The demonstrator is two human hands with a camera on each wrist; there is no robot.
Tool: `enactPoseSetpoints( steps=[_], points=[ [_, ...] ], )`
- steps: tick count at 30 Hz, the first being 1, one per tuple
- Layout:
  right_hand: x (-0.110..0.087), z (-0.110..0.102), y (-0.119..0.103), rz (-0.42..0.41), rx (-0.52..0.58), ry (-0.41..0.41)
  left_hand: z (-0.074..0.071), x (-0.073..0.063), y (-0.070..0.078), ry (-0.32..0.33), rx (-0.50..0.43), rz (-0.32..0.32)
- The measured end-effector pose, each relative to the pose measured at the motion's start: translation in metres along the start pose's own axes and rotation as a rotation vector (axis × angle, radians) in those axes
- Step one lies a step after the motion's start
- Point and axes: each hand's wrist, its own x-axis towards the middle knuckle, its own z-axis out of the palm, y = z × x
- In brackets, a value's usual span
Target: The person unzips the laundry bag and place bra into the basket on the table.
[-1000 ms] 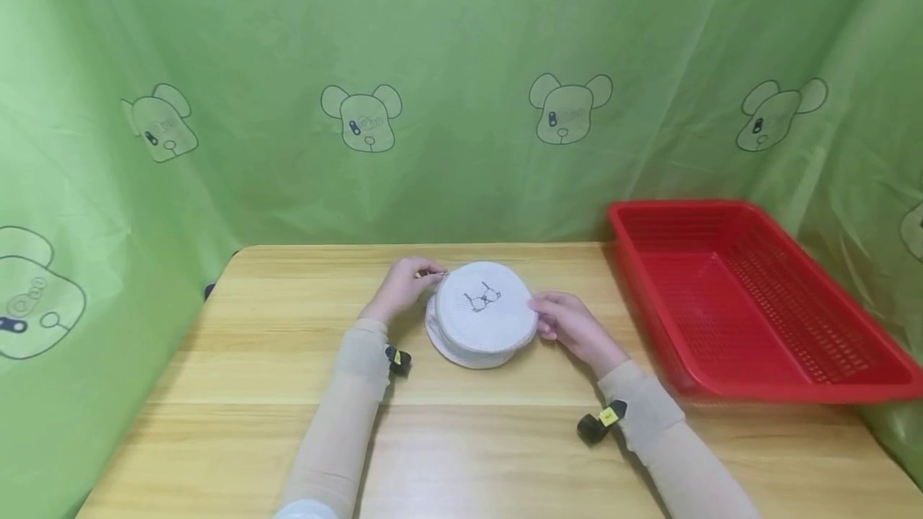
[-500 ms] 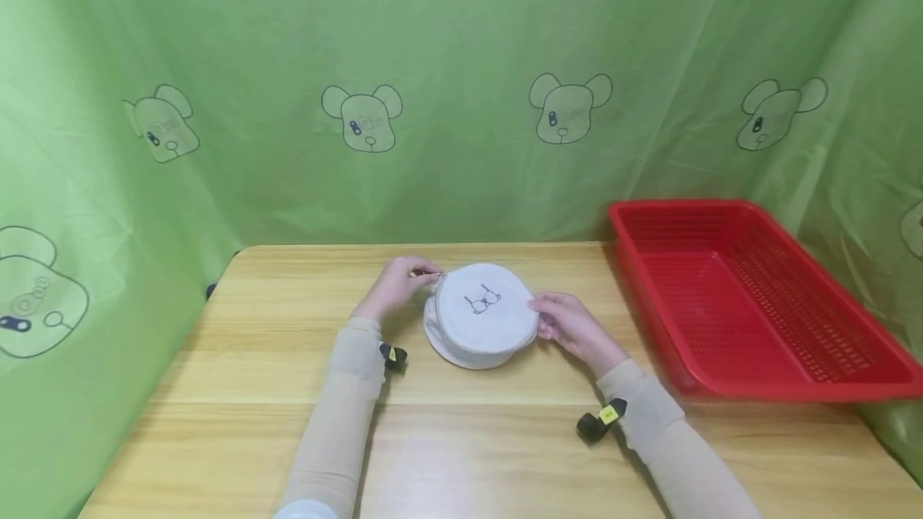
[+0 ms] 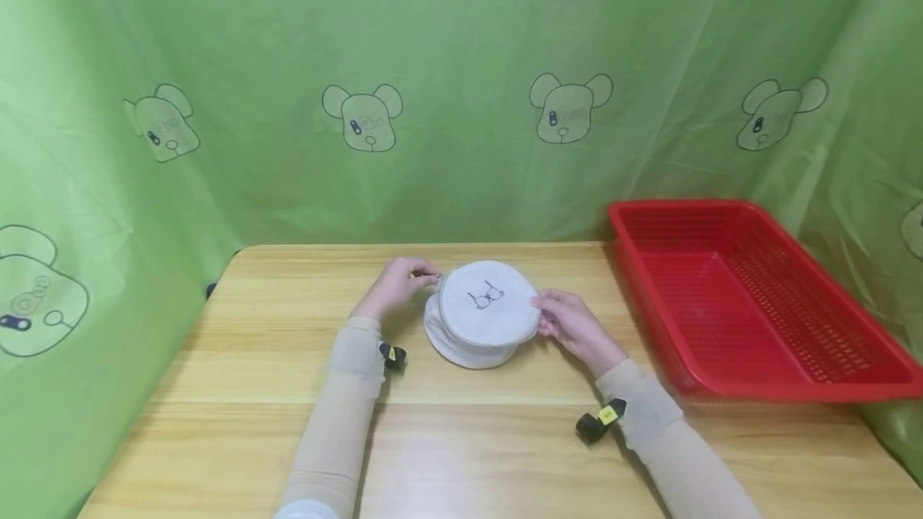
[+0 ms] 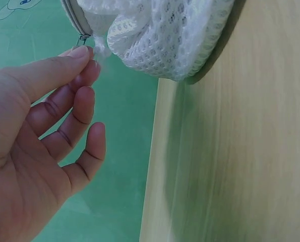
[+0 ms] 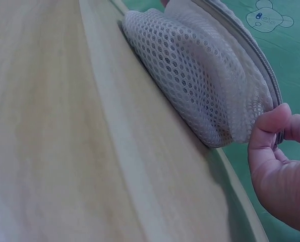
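Mesh bag (image 3: 489,323), white, sits on the table (image 3: 447,439); left hand (image 3: 395,285) pinches its zipper pull (image 4: 82,39), right hand (image 3: 574,329) pinches its rim (image 5: 264,64): apparently zipper work, calling for steady tension next.

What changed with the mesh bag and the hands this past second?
The left hand shifted slightly left. The top of the white mesh bag shifted slightly right, its near edge now higher in the head view, showing more of the side. No hold visibly changed: the left hand pinches the zipper pull, the right hand grips the bag's rim. The red plastic basket stayed put.
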Motion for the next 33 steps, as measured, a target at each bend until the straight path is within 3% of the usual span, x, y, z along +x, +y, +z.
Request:
enactPoseSetpoints(
  steps=[18,33],
  points=[
    [0.0016,0.0005,0.0018,0.012,0.001,0.044,-0.0018,-0.0008,0.0028,-0.023,0.01,-0.014],
    [0.0017,-0.0011,0.0019,0.013,0.017,0.053,-0.0027,-0.0059,0.001,-0.036,0.033,0.029]
  ],
)
